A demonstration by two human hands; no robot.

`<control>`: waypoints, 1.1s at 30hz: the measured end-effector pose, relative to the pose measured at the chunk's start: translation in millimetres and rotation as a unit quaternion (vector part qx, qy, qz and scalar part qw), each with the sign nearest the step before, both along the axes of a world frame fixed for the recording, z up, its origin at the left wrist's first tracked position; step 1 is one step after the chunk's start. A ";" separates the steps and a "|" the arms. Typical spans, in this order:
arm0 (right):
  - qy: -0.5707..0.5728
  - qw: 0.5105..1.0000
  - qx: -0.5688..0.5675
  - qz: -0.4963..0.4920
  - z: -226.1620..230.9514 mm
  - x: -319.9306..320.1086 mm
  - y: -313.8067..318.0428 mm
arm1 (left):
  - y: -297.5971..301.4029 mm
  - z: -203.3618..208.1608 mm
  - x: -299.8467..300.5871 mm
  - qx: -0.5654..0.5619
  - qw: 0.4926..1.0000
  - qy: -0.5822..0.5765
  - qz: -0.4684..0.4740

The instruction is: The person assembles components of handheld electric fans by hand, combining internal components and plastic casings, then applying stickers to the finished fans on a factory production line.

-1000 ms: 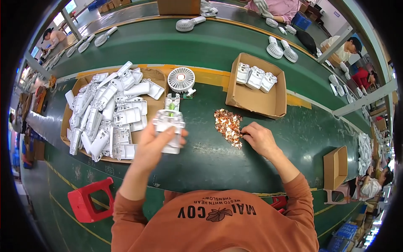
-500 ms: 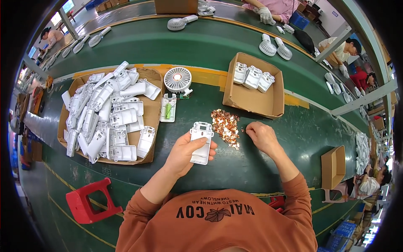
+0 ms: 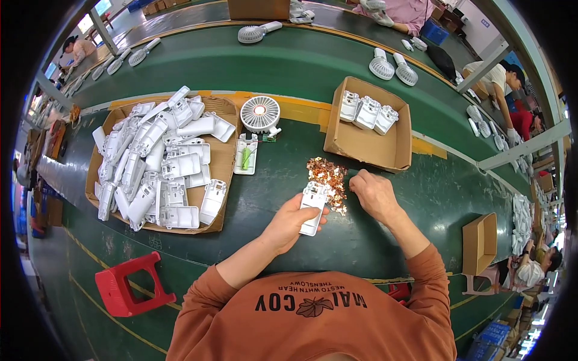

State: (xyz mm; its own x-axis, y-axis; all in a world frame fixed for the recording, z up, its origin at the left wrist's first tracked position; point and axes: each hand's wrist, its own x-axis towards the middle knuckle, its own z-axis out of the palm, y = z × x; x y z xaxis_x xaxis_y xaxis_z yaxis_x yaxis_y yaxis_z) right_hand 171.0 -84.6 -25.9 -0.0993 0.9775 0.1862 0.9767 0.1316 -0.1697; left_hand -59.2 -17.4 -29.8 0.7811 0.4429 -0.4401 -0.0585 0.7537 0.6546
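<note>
A white plastic handle shell (image 3: 314, 197) is gripped in my left hand (image 3: 284, 227), thumb across its face and fingers behind. Its upper end, with cut-outs, overlaps the lower left of a pile of small copper-coloured metal pieces (image 3: 326, 171). Just right of that pile is my right hand (image 3: 378, 197), its thumb and fingertips pinched together. Whatever may be between those fingertips is too small to make out. Beyond my left hand lies another white shell with a green part inside (image 3: 245, 154), beside a round white fan head (image 3: 260, 114) and a small green circuit board (image 3: 268, 138).
A cardboard tray (image 3: 224, 161) heaped with white shells stands at left. Another cardboard box (image 3: 394, 144), holding three shells, is at back right. Handheld fans (image 3: 251, 33) lie along the green belt beyond; co-workers sit around it. A red stool (image 3: 123, 287) stands lower left.
My left hand has moved right with the shell, bringing it against the copper pile. My right hand has shifted only slightly, still pinched. The view has shifted a little.
</note>
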 end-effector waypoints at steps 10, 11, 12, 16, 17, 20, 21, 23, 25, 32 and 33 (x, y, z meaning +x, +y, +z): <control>0.097 0.986 0.128 0.046 23.1 -58.8 -0.2 | -10.1 1.0 18.6 0.015 0.999 -0.026 -0.010; 0.088 0.986 0.134 0.044 20.7 -59.5 0.3 | -10.4 1.1 18.9 0.022 0.999 -0.031 -0.015; 0.088 0.986 0.135 0.045 20.4 -59.9 0.9 | -10.8 0.9 18.3 0.028 0.999 -0.036 -0.019; 0.071 0.985 0.147 0.051 21.7 -61.9 2.7 | -13.3 -2.2 17.6 0.041 0.998 -0.035 -0.027; 0.067 0.985 0.145 0.059 22.3 -62.5 2.6 | -14.2 -2.0 17.7 0.044 0.998 -0.029 -0.021; 0.087 0.984 0.142 0.063 20.6 -62.4 1.5 | -14.3 -3.2 17.1 0.074 0.997 -0.018 -0.024; 0.087 0.984 0.142 0.064 21.7 -63.9 2.0 | -14.0 -3.5 16.2 0.101 0.994 -0.011 -0.029; 0.158 0.975 0.157 0.003 26.1 -68.3 3.1 | -13.7 1.4 14.7 0.124 0.992 0.007 -0.031; 0.243 0.965 0.094 -0.026 28.6 -66.8 0.9 | -11.2 6.5 13.2 0.146 0.988 0.025 -0.035; 0.350 0.935 -0.046 -0.043 35.2 -64.9 -5.9 | -8.5 9.2 5.4 0.305 0.942 0.106 -0.091; 0.334 0.941 -0.045 -0.040 34.5 -65.8 -6.8 | -8.1 8.9 4.0 0.327 0.933 0.114 -0.100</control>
State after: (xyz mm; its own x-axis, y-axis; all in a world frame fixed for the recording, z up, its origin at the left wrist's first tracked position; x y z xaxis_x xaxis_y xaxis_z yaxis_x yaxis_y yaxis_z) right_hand 105.2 -91.4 8.6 0.0848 0.9917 0.0967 0.6547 0.0177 -0.7557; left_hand -55.2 -25.5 -20.9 0.7968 0.5295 -0.2911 0.2370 0.1692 0.9567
